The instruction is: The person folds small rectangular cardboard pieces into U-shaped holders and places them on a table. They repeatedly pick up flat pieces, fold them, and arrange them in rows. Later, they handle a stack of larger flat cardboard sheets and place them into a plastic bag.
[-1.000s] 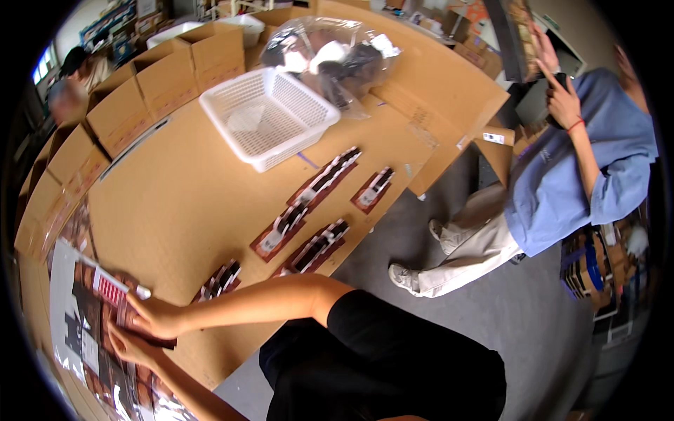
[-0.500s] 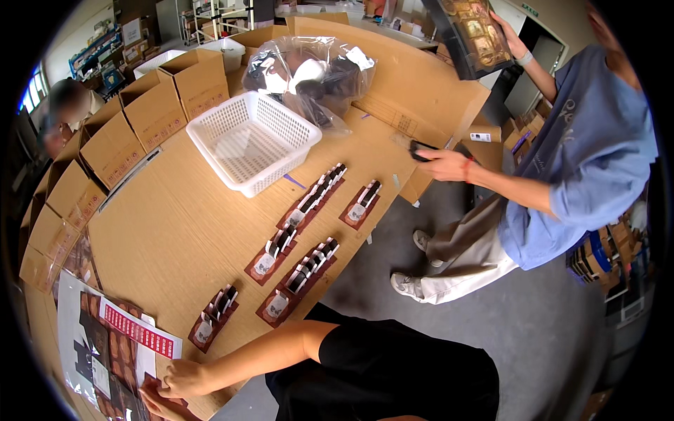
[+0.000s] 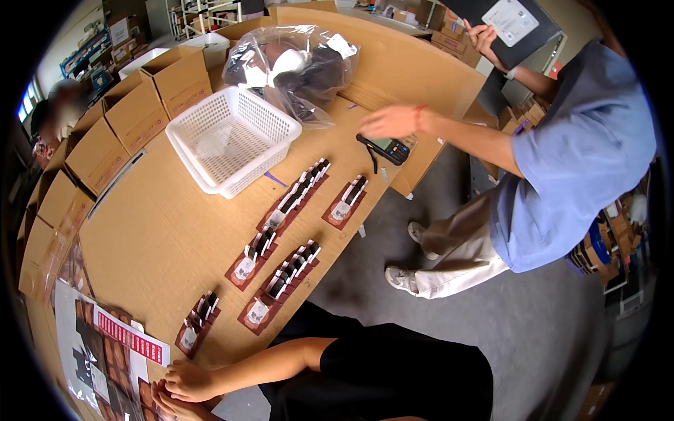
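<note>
At the lower left my right hand (image 3: 188, 381) has its fingers curled in, close against my left hand (image 3: 179, 407). Both stay over brown printed cards (image 3: 145, 394); whatever lies between the fingers is too small to make out. Beside them, a sheet of red and white labels (image 3: 133, 337) rests on a clear plastic bag (image 3: 70, 351) with brown and black printed pieces in it. Nearest on the right is a short brown card set (image 3: 189, 337) with black and white pieces standing on it. More such sets (image 3: 258, 309) lie farther along the table.
A white perforated basket (image 3: 235, 140) stands mid-table, before a clear bag of black and white items (image 3: 295, 70). Open cartons (image 3: 137, 116) line the far left edge. At right, a co-worker in blue (image 3: 583, 154) holds a black flat case (image 3: 516, 28) near a handheld terminal (image 3: 385, 149).
My hands have drawn closer together over the cards. The co-worker has put the handheld terminal on the table, hand above it, and turned the flat case to its labelled side.
</note>
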Action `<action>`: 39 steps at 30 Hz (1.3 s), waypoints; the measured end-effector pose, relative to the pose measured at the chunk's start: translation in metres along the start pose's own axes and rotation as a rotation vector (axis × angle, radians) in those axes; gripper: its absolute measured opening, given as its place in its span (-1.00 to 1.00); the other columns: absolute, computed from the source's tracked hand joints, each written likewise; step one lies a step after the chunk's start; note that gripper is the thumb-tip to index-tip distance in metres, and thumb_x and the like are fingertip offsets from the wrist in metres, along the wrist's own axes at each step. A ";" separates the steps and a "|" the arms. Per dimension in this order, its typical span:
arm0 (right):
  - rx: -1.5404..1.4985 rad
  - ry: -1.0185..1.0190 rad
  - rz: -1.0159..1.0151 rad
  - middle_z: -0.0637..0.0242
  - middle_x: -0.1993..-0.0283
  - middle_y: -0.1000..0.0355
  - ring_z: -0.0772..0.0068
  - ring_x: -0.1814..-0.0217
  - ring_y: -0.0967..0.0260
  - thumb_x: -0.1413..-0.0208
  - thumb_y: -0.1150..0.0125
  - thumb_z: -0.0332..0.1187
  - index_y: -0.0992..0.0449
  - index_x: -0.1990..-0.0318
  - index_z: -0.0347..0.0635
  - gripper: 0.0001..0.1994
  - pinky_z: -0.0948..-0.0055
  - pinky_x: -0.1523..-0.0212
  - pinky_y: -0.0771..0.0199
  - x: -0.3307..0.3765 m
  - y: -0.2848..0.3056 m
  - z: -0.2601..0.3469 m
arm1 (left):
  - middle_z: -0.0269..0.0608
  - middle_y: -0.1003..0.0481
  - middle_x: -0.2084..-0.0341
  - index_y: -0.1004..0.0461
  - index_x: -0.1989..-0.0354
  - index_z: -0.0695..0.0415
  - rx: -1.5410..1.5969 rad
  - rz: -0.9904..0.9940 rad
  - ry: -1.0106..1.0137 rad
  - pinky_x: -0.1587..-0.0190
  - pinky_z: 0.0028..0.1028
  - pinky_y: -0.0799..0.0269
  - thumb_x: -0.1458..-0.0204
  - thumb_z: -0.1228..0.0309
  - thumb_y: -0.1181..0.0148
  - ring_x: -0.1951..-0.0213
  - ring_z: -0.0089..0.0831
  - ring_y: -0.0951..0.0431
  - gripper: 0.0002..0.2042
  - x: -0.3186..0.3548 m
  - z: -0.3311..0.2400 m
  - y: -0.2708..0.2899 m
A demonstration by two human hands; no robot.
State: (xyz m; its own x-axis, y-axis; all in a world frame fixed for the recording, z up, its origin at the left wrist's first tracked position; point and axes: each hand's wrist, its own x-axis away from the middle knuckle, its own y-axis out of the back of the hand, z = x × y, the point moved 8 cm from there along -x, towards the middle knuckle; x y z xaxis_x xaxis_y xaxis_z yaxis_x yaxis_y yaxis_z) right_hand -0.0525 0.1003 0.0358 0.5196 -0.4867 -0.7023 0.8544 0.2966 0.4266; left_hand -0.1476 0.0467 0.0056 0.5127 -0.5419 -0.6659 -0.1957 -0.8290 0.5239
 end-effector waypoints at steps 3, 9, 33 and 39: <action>-0.294 -0.233 -0.108 0.13 0.56 -0.24 0.11 0.48 -0.23 0.11 0.02 -0.50 -0.29 0.50 -0.28 -0.95 0.27 0.48 -0.22 0.001 0.004 -0.016 | -0.18 -0.37 0.30 -0.35 0.22 0.26 -0.245 -0.010 -0.245 0.18 -0.46 -0.31 -0.07 0.25 0.14 0.29 -0.39 -0.38 -0.69 0.004 -0.018 -0.003; -0.509 -0.441 -0.234 0.10 0.56 -0.27 0.10 0.53 -0.26 0.08 0.05 -0.53 -0.22 0.46 -0.26 -0.95 0.31 0.54 -0.22 0.010 -0.002 -0.036 | -0.21 -0.33 0.36 -0.29 0.17 0.24 0.420 -0.019 0.338 0.19 -0.49 -0.25 -0.09 0.26 0.21 0.32 -0.42 -0.34 -0.70 0.011 0.011 -0.004; -0.142 -0.291 -0.249 0.16 0.57 -0.30 0.20 0.58 -0.28 0.10 -0.01 -0.35 -0.21 0.05 -0.31 -0.59 0.30 0.61 -0.30 0.024 -0.030 -0.021 | -0.21 -0.33 0.30 -0.20 0.05 0.18 0.787 0.140 0.467 0.21 -0.49 -0.26 -0.07 0.25 0.15 0.31 -0.43 -0.34 -0.66 0.024 -0.037 -0.008; -0.099 -0.346 -0.213 0.18 0.61 -0.32 0.20 0.62 -0.30 0.12 -0.03 -0.34 -0.29 0.16 -0.28 -0.67 0.32 0.65 -0.31 0.023 -0.011 -0.026 | -0.21 -0.33 0.31 -0.19 0.04 0.18 0.818 0.196 0.480 0.22 -0.49 -0.26 -0.06 0.24 0.13 0.31 -0.43 -0.34 -0.65 0.042 -0.049 -0.015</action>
State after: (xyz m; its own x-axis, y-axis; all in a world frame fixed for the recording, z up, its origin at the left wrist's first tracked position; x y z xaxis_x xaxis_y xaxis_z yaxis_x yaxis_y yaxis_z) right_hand -0.0498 0.1070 0.0004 0.3154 -0.7883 -0.5284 0.9473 0.2287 0.2242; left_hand -0.0822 0.0435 -0.0043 0.6602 -0.7172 -0.2230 -0.7425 -0.6680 -0.0497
